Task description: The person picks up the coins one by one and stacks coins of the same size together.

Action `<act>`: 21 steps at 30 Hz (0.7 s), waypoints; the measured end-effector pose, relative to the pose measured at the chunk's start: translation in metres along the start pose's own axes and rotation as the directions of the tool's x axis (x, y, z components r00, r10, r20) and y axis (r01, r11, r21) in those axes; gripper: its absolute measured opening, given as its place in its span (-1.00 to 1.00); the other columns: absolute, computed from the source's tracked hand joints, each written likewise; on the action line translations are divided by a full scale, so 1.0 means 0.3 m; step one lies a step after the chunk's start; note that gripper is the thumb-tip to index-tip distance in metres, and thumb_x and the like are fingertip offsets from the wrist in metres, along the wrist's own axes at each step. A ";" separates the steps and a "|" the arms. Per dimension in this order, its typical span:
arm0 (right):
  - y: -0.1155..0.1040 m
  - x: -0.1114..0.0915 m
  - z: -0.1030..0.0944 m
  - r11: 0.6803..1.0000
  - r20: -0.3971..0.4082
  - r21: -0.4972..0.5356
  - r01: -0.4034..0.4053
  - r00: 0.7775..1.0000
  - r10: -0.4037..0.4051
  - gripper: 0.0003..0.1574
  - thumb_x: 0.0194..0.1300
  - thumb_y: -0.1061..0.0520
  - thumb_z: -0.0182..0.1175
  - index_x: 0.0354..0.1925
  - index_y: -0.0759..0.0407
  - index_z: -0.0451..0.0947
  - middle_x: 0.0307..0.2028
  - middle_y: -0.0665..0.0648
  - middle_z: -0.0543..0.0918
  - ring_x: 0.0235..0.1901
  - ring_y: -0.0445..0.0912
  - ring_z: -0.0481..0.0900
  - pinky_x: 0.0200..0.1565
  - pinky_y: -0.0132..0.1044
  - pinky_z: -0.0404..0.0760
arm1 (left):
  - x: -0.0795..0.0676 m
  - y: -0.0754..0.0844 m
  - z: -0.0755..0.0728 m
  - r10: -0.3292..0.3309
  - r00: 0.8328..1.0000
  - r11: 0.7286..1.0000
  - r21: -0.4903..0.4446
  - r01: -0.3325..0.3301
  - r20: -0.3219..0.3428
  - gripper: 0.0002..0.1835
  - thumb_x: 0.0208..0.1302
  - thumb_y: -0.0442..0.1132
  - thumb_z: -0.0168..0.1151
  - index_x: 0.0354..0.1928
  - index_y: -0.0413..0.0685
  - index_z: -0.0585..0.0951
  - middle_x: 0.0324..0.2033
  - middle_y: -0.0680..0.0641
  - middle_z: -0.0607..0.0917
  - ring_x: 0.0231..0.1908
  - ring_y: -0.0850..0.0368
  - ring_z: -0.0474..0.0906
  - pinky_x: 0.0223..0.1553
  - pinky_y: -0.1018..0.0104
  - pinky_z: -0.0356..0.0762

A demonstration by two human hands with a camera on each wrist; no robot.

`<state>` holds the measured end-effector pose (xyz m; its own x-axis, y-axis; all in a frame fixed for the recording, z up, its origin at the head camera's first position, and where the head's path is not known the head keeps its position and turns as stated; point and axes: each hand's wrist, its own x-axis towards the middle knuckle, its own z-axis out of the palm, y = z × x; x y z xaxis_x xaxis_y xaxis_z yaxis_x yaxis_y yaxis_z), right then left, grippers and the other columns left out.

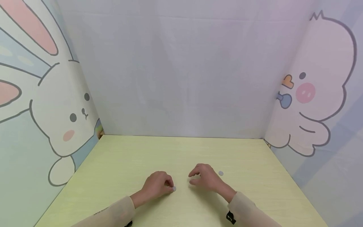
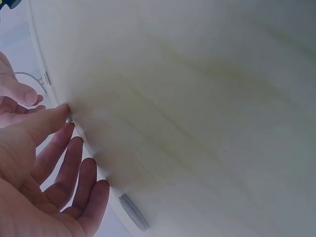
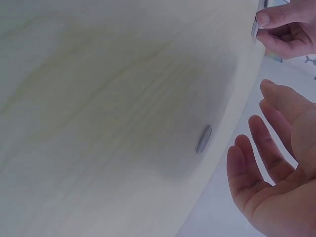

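My left hand (image 1: 157, 184) pinches a small silver-grey coin (image 1: 174, 188) between thumb and index finger, low at the tabletop (image 1: 147, 157). In the right wrist view the same coin (image 3: 255, 28) shows between those fingertips. My right hand (image 1: 208, 178) hovers to the right, fingers loosely bent with nothing held. A second grey coin (image 1: 221, 173) lies flat just beyond that hand; the right wrist view has this coin (image 3: 204, 139) on the table. Beside the little finger of my left hand (image 2: 54, 182), another coin (image 2: 133, 212) appears in the left wrist view, hidden in the head view.
A pale grey cloth (image 1: 184, 78) hangs behind the table's far edge. Side curtains stand close on both sides, with a printed rabbit (image 1: 59, 110) at the left and a printed chick (image 1: 320, 82) at the right.
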<state>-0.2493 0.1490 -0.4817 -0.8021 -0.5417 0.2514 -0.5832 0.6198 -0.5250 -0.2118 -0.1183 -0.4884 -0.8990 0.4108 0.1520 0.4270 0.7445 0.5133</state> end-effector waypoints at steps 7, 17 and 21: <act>0.047 -0.034 -0.040 1.000 -0.043 -0.017 -0.014 0.999 0.013 -0.76 0.23 0.19 0.54 -0.10 0.14 0.83 -0.23 0.01 0.78 -0.22 -0.12 0.66 -0.14 -0.27 0.66 | -0.005 0.002 0.002 -0.006 1.000 1.000 0.002 0.006 -0.008 -0.84 0.17 -0.10 0.64 -0.45 0.20 0.78 -0.47 0.27 0.61 -0.40 0.37 0.44 -0.33 0.35 0.46; 0.102 -0.080 -0.083 0.996 -0.064 -0.002 -0.087 0.994 0.087 -0.67 0.28 0.16 0.52 0.01 0.18 0.79 -0.14 0.10 0.76 -0.19 -0.04 0.69 -0.14 -0.24 0.67 | -0.011 0.007 -0.009 0.002 1.000 1.000 -0.010 -0.002 -0.003 -0.84 0.17 -0.10 0.64 -0.44 0.18 0.78 -0.45 0.24 0.64 -0.39 0.36 0.46 -0.33 0.35 0.47; 0.118 -0.097 -0.092 0.993 -0.053 0.017 -0.113 0.992 0.114 -0.65 0.28 0.15 0.52 0.03 0.19 0.78 -0.13 0.12 0.75 -0.19 -0.02 0.69 -0.15 -0.25 0.67 | -0.010 0.009 -0.011 0.004 1.000 1.000 -0.015 -0.004 -0.003 -0.84 0.17 -0.09 0.64 -0.44 0.18 0.78 -0.45 0.24 0.63 -0.40 0.36 0.45 -0.34 0.35 0.46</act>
<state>-0.2500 0.2023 -0.4852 -0.8688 -0.4370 0.2329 -0.4868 0.6673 -0.5637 -0.2082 -0.1193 -0.4847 -0.8974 0.4125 0.1565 0.4294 0.7347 0.5252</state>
